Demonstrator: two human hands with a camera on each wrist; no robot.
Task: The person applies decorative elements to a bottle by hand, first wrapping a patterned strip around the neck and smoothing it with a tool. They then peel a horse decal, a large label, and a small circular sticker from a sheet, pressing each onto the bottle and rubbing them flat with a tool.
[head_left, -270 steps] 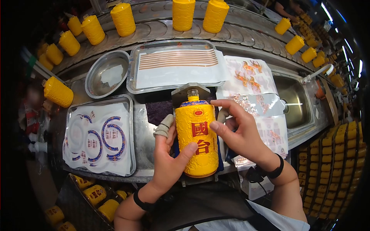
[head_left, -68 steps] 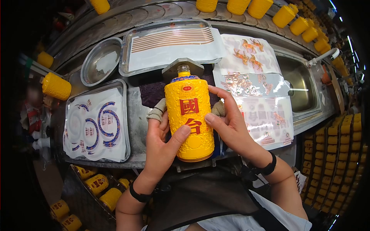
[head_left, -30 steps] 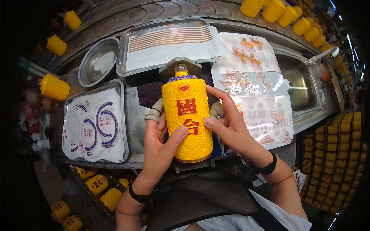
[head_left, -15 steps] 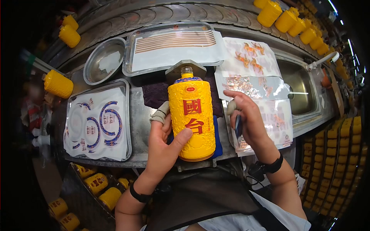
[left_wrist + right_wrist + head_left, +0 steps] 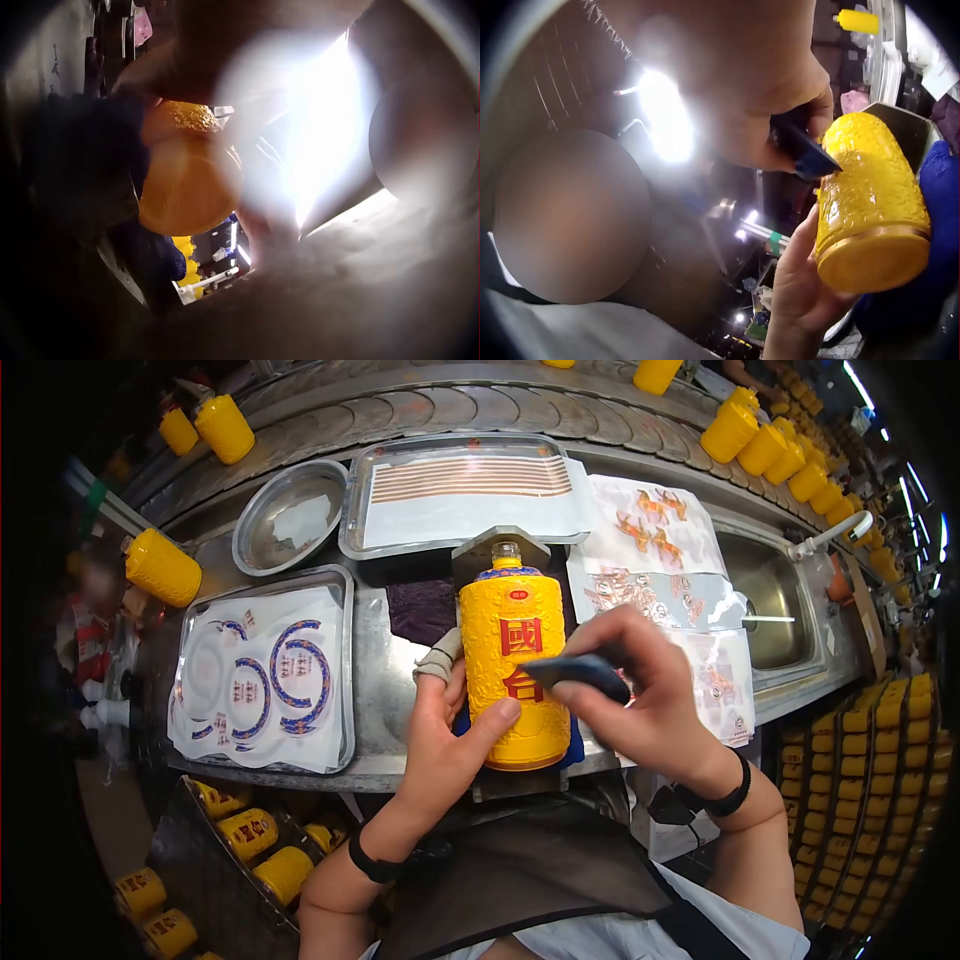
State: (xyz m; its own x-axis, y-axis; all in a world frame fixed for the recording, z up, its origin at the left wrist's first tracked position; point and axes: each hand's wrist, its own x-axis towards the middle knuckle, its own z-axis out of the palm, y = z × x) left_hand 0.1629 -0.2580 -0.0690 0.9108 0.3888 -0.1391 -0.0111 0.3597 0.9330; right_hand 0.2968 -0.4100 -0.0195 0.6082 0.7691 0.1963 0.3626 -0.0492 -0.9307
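A yellow embossed bottle (image 5: 500, 670) with large red characters and a clear glass neck lies tilted back on a metal stand (image 5: 535, 548). My left hand (image 5: 435, 735) grips its left side, thumb across the front, a fabric cover on one finger. In my right hand (image 5: 655, 695) I pinch a dark blue flat scraper (image 5: 590, 674), its tip over the lower red character. The right wrist view has this scraper (image 5: 815, 160) right at the surface of the bottle (image 5: 874, 199). Glare fills much of the left wrist view, where the bottle's base (image 5: 187, 187) shows.
A tray of blue-patterned decals (image 5: 345, 730) lies left, a striped-sheet tray (image 5: 355, 510) behind. A metal bowl (image 5: 245, 550), more decal sheets (image 5: 640, 490) and a sink (image 5: 775, 660) surround the stand. Bottles (image 5: 225, 430) stand along the conveyor (image 5: 440, 410).
My right hand has let go of the bottle's right side, swung right, and come back over the bottle front with the scraper. The left hand keeps its grip. Bottles on the conveyor have moved right.
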